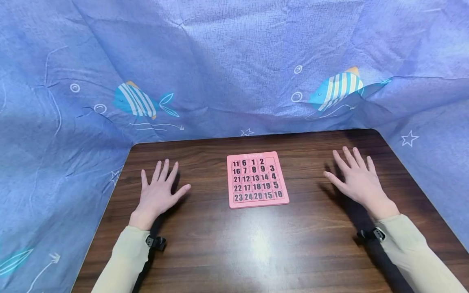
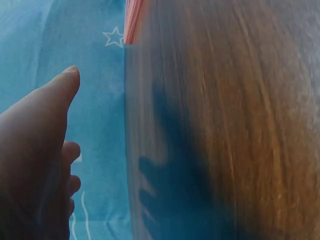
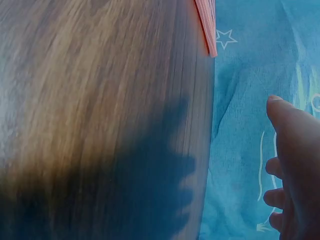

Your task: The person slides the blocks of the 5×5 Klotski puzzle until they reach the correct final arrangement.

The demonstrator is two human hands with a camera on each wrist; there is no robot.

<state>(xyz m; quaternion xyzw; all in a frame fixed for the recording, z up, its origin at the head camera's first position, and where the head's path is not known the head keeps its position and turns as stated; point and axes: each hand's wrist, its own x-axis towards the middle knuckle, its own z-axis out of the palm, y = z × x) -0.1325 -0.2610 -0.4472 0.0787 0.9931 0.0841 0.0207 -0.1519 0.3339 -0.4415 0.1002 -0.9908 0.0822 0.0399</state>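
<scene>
A pink sliding number puzzle [image 1: 257, 180] lies flat at the middle of the table, its black-numbered tiles set in rows, with one vacant cell at the top right corner. To its left, my left hand [image 1: 156, 195] is spread palm down above the wood, holding nothing. My right hand [image 1: 359, 179] is spread the same way to the right of the puzzle, also holding nothing. Both hands cast shadows on the table. In the left wrist view the puzzle's edge [image 2: 132, 22] shows at the top, beyond the thumb [image 2: 62, 92]. The right wrist view shows its edge [image 3: 206, 27] too.
The dark wooden table [image 1: 205, 244] has rounded far corners and a bright reflection near the front. Behind and beside it hangs a blue cloth [image 1: 234, 61] printed with striped fish, bubbles and stars. Each wrist wears a small black camera strap [image 1: 155, 243].
</scene>
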